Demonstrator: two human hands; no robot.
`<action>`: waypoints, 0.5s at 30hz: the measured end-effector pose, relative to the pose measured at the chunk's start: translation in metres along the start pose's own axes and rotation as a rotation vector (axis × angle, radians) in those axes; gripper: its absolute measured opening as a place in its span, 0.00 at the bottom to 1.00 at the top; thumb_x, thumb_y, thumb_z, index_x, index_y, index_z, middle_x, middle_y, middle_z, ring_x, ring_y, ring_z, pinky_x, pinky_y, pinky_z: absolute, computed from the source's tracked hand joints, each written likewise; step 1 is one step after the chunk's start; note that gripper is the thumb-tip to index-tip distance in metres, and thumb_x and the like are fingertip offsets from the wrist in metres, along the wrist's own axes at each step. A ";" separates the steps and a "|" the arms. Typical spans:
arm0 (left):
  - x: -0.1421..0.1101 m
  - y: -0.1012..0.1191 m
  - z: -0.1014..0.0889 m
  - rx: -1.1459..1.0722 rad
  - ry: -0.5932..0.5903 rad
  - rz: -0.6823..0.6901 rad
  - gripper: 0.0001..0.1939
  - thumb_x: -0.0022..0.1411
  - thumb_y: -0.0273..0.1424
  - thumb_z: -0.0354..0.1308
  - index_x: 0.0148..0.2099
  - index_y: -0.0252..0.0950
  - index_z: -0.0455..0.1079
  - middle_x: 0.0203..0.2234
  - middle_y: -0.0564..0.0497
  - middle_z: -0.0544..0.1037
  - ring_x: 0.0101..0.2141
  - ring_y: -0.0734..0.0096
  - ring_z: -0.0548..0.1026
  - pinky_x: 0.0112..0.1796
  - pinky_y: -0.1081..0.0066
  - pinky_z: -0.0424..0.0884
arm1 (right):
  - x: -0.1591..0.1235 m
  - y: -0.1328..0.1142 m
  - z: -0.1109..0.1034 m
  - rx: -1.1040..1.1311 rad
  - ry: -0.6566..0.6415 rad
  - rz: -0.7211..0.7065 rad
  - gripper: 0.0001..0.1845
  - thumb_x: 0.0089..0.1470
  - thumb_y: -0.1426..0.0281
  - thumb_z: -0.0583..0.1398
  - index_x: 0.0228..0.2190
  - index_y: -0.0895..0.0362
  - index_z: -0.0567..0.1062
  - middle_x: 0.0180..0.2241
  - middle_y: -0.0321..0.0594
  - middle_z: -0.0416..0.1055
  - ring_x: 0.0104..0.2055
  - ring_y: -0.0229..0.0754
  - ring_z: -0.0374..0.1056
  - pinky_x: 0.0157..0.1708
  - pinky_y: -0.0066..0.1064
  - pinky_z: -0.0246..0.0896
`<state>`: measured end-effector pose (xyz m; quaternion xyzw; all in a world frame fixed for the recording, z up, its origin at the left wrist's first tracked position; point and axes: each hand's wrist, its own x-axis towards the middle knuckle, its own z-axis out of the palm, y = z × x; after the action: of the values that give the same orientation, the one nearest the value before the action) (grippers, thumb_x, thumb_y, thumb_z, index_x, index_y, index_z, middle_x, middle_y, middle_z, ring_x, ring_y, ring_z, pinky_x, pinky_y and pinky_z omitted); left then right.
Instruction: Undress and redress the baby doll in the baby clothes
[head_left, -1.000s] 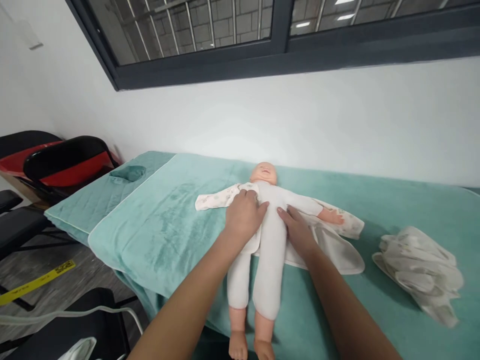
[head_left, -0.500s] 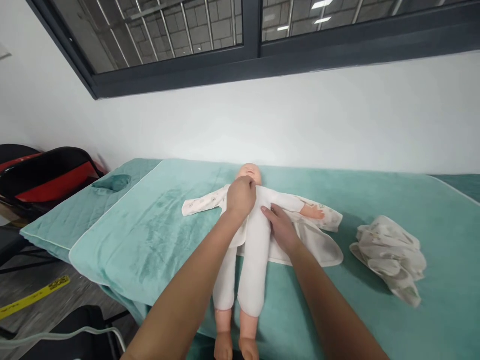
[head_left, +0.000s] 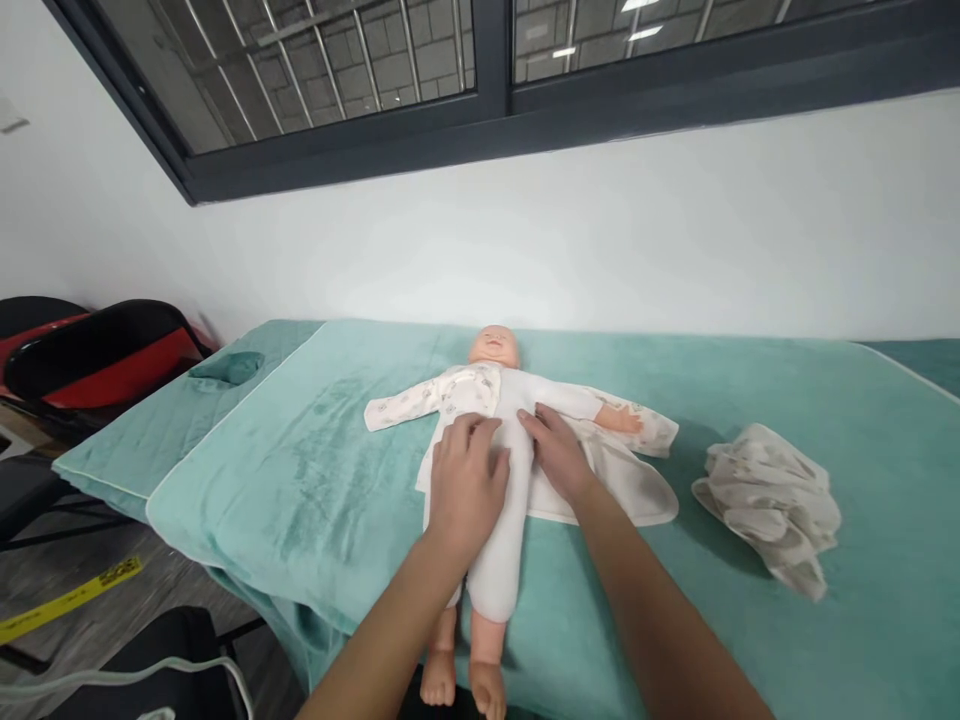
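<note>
A baby doll (head_left: 517, 450) with a white cloth body lies on its back, head toward the wall. A patterned white baby jacket (head_left: 472, 388) covers one of its arms and the left part of its chest. The jacket's other half lies spread out under the doll, its empty sleeve (head_left: 658, 430) beyond the bare doll hand (head_left: 619, 418). My left hand (head_left: 469, 485) rests on the doll's belly over the jacket's edge, fingers bent and apart. Against the doll's right-hand side lies my right hand (head_left: 559, 450), thumb and forefinger spread on the white body.
A crumpled white cloth (head_left: 772, 500) lies to the right on the green bed cover (head_left: 285, 480). At the left, black and red chairs (head_left: 112, 355) stand by the bed's end, which has a face hole (head_left: 229, 367). The wall and window frame (head_left: 337, 150) rise behind.
My left hand has moved from the doll's upper chest down to its belly, its fingers now apart. The jacket's left front now lies over the chest. My right hand stays at the doll's side.
</note>
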<state>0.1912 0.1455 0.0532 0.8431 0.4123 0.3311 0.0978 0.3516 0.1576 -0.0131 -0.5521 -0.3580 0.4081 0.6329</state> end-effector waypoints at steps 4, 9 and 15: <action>-0.044 -0.023 -0.012 0.021 0.053 -0.023 0.21 0.62 0.25 0.56 0.57 0.39 0.63 0.53 0.43 0.68 0.53 0.55 0.67 0.52 0.52 0.68 | 0.001 0.002 0.000 0.064 0.006 0.040 0.20 0.48 0.52 0.63 0.39 0.50 0.73 0.41 0.39 0.76 0.46 0.49 0.72 0.41 0.37 0.69; -0.074 -0.049 -0.012 0.023 0.106 -0.050 0.18 0.64 0.25 0.55 0.56 0.39 0.64 0.52 0.43 0.68 0.53 0.57 0.68 0.52 0.54 0.69 | 0.001 0.005 -0.001 0.043 -0.003 0.010 0.20 0.49 0.53 0.63 0.40 0.50 0.74 0.41 0.39 0.77 0.46 0.50 0.73 0.42 0.39 0.71; -0.066 -0.058 -0.008 -0.011 0.215 -0.008 0.08 0.67 0.25 0.53 0.47 0.38 0.69 0.39 0.48 0.73 0.42 0.65 0.71 0.44 0.62 0.72 | 0.003 0.007 -0.002 -0.073 0.025 -0.012 0.23 0.52 0.52 0.61 0.46 0.50 0.74 0.45 0.40 0.77 0.50 0.50 0.72 0.45 0.38 0.71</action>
<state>0.1201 0.1313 0.0023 0.8004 0.4221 0.4215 0.0590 0.3541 0.1594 -0.0204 -0.5776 -0.3680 0.3841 0.6192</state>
